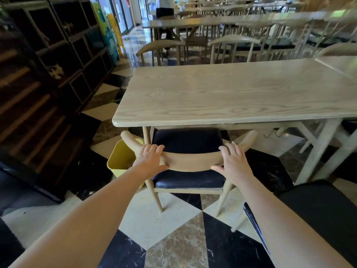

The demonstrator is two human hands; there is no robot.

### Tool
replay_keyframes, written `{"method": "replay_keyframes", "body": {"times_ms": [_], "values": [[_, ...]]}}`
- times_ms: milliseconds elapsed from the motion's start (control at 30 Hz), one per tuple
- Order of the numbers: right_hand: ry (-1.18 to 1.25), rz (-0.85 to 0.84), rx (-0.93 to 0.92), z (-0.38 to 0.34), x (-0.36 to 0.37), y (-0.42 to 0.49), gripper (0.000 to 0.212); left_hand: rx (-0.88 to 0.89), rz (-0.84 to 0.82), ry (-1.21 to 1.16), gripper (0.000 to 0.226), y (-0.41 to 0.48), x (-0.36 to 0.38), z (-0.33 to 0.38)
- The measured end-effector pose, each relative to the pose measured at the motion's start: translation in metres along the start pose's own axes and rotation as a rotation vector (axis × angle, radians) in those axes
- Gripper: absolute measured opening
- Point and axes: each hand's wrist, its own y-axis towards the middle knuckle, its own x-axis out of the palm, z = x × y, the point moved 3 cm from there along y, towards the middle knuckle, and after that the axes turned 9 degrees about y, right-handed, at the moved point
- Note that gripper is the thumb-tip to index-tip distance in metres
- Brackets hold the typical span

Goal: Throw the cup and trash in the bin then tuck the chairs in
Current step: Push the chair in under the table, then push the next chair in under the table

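A pale wooden chair with a curved backrest and a dark padded seat stands at the near edge of a light wooden table, its seat front partly under the tabletop. My left hand grips the left part of the backrest. My right hand lies over the right part, fingers spread over the top rail and thumb at the front. A yellow bin stands on the floor left of the chair, with something inside that I cannot make out. No cup or trash shows on the tabletop.
Another dark-seated chair sits close at the lower right. A dark wooden shelf unit lines the left side. More chairs and tables stand beyond the table. The floor has black, cream and brown tiles.
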Motion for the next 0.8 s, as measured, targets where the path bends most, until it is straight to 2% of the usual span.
{"method": "replay_keyframes", "body": {"times_ms": [100, 233, 500, 667, 800], "values": [[0.075, -0.060, 0.070, -0.013, -0.003, -0.021, 0.082, -0.051, -0.015, -0.049, 0.081, -0.022, -0.001, 0.013], [0.098, -0.151, 0.090, -0.028, -0.020, -0.059, 0.085, -0.057, -0.056, -0.099, 0.077, -0.054, -0.007, 0.033], [0.263, -0.378, 0.237, -0.046, -0.100, -0.151, 0.081, 0.165, -0.253, -0.005, 0.072, -0.130, -0.062, 0.078], [0.336, -0.530, 0.320, -0.076, -0.185, -0.238, 0.085, 0.278, -0.438, -0.005, 0.072, -0.201, -0.126, 0.090], [0.224, -0.568, 0.399, -0.095, -0.257, -0.314, 0.085, 0.406, -0.470, 0.076, 0.071, -0.264, -0.189, 0.112]]}}
